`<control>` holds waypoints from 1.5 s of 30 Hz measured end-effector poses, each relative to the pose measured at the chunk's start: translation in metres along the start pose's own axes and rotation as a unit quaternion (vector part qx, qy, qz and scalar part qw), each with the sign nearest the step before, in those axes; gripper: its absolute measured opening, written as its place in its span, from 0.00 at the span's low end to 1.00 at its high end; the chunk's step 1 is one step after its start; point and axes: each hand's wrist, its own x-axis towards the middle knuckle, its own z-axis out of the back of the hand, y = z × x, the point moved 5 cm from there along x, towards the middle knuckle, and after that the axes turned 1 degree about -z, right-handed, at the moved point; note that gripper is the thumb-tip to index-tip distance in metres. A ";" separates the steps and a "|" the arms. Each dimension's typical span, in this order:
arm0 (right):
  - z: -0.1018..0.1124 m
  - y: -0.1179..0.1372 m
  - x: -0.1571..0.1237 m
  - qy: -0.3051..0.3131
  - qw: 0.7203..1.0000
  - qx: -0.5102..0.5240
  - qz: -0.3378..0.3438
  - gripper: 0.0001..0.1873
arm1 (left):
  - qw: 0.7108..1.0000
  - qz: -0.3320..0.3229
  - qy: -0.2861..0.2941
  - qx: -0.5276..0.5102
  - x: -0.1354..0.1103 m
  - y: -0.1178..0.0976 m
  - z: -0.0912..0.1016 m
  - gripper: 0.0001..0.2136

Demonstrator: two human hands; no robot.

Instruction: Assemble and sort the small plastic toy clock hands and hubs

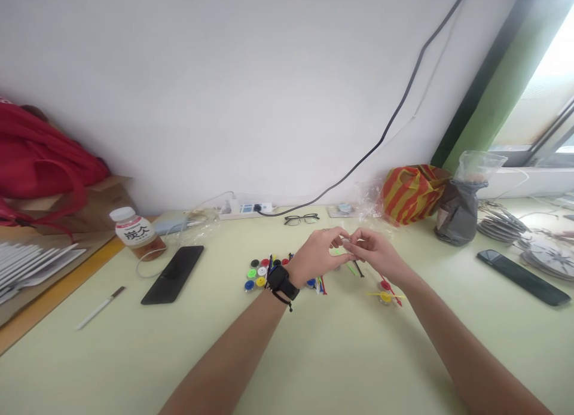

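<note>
My left hand (319, 253), with a black watch on its wrist, and my right hand (375, 252) meet above the pale yellow-green table (314, 355). Both hands pinch one small pale piece (344, 242) between their fingertips; it is too small to name. Below the hands lie several small coloured round discs (259, 272) and thin coloured sticks (319, 283). A yellow disc with sticks through it (385, 296) lies under my right forearm's side.
A black phone (173, 274), a bottle (137, 232) and a white pen (99, 308) lie at the left. Glasses (301, 219) and a power strip (246, 208) sit by the wall. At the right are a striped bag (410, 192), a grey pouch (458, 214) and another phone (522, 277).
</note>
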 end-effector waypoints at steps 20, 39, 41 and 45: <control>-0.016 -0.007 -0.003 0.065 0.998 0.006 -0.021 0.02 | 0.999 -0.004 0.031 0.012 -0.003 0.004 0.000 0.03; 0.047 -0.024 -0.003 0.116 0.948 -0.297 -0.003 0.08 | 0.973 -0.009 0.208 0.099 -0.012 0.016 -0.027 0.06; 0.059 -0.028 -0.007 0.124 0.931 -0.337 -0.059 0.12 | 0.967 -0.017 0.224 0.118 -0.013 0.019 -0.027 0.07; 0.073 -0.041 -0.017 0.172 0.875 -0.409 -0.196 0.14 | 0.958 0.003 0.250 0.140 -0.014 0.026 -0.020 0.07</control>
